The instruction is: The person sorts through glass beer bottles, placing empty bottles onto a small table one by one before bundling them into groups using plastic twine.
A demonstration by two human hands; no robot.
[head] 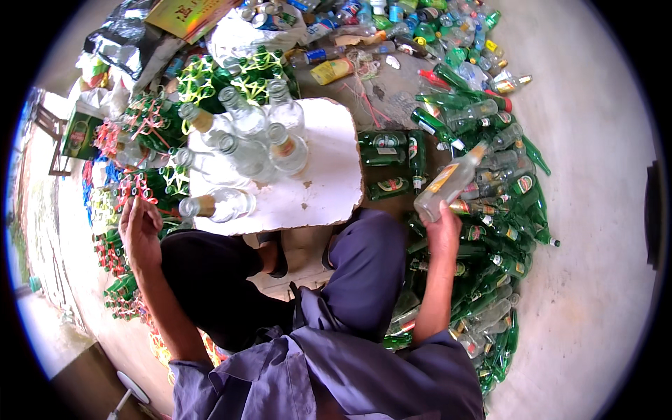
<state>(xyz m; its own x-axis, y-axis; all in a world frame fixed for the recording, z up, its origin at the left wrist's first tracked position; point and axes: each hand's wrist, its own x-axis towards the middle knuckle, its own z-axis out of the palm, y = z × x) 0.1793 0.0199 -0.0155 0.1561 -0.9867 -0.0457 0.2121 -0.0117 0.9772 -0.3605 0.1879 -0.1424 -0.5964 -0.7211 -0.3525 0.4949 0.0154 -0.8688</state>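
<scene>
My right hand point(443, 228) grips the base of a clear glass bottle point(449, 181) with a yellow label, its neck tilted up and to the right over the bottle pile. My left hand point(140, 226) is raised at the left, fingers bent close together, with nothing visible in it; it is near green bottles tied with pink cord point(134, 186). Before me, a white board with chipped edges point(331, 157) carries several clear glass bottles. Most stand in a group at its left, and one with a worn label point(226, 205) is at the near left corner.
Loose green and clear bottles point(493, 231) are heaped along my right. Green beer bottles point(386, 147) lie beyond the board's right edge. Bundles bound with yellow-green cord point(197, 81) stand at the back left, beside a white sack of cans point(252, 37). Plastic bottles point(457, 31) cover the far floor.
</scene>
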